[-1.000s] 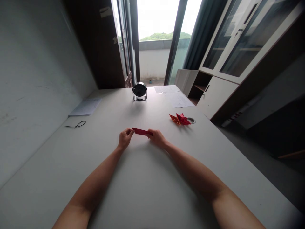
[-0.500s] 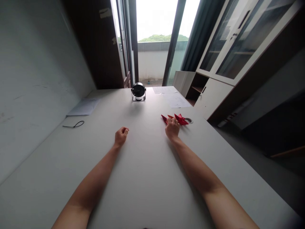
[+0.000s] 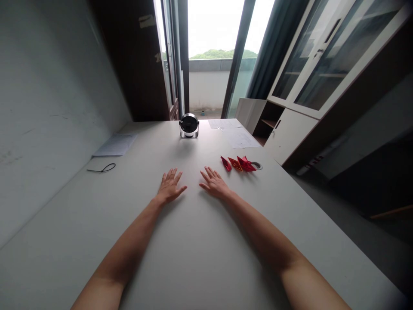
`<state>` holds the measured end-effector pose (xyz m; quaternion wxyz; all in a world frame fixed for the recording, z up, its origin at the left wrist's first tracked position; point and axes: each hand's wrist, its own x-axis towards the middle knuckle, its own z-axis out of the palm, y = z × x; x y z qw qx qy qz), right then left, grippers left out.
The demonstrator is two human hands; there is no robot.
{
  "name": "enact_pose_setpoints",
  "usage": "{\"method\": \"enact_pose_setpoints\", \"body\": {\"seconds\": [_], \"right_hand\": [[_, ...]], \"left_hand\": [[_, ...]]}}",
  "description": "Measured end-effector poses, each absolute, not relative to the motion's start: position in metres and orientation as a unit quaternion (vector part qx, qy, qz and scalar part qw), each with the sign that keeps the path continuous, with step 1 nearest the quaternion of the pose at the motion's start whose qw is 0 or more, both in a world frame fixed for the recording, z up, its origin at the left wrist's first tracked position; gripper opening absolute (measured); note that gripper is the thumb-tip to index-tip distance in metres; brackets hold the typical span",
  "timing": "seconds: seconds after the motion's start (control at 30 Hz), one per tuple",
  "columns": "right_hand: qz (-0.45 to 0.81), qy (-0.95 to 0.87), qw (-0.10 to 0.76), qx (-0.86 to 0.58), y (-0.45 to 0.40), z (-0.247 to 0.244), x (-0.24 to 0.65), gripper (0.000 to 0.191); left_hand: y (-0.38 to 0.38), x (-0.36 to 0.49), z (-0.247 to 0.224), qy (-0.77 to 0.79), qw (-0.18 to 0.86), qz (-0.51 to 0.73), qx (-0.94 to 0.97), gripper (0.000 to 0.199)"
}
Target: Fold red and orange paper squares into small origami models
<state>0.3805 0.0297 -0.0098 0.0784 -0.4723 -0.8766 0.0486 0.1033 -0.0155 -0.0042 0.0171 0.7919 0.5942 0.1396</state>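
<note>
While spreading left grip (image 3: 168,188) and right grip (image 3: 216,185) wide and empty over desk (image 3: 193,245), has folded papers (image 3: 244,164) near, to right grip's right.

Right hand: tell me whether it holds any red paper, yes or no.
No, the right hand is spread open, apart from the red papers.

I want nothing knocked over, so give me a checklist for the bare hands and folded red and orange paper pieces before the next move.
1. Left hand unloaded: ok, fingers spread, holding nothing.
2. Right hand unloaded: ok, likewise.
3. Leftmost small red folded-paper piece clear of both hands: ok.
4. Pale grey ring unobstructed: not ok, red folded paper partly hides it.
5. Palms touching the smooth white tabletop: cannot tell.
</note>
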Motion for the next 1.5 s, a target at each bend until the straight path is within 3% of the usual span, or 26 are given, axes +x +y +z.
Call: {"method": "enact_pose_setpoints", "body": {"seconds": [0.17, 0.5, 0.97, 1.5], "right_hand": [[0.074, -0.883, 0.034, -0.461, 0.030, -0.010, 0.379, 0.085], [0.077, -0.881, 0.028, -0.466, 0.029, -0.010, 0.377, 0.088], [0.065, -0.879, 0.052, -0.470, 0.027, -0.009, 0.378, 0.081], [0.068, -0.885, 0.043, -0.459, 0.026, -0.008, 0.378, 0.081]], "left_hand": [[-0.014, 0.103, -0.007, 0.605, 0.042, 0.068, 0.792, 0.082], [-0.007, 0.104, -0.004, 0.591, 0.063, 0.014, 0.804, 0.085], [-0.007, 0.106, -0.005, 0.578, 0.043, 0.074, 0.812, 0.075], [-0.004, 0.103, -0.010, 0.577, 0.048, 0.043, 0.814, 0.076]]}}
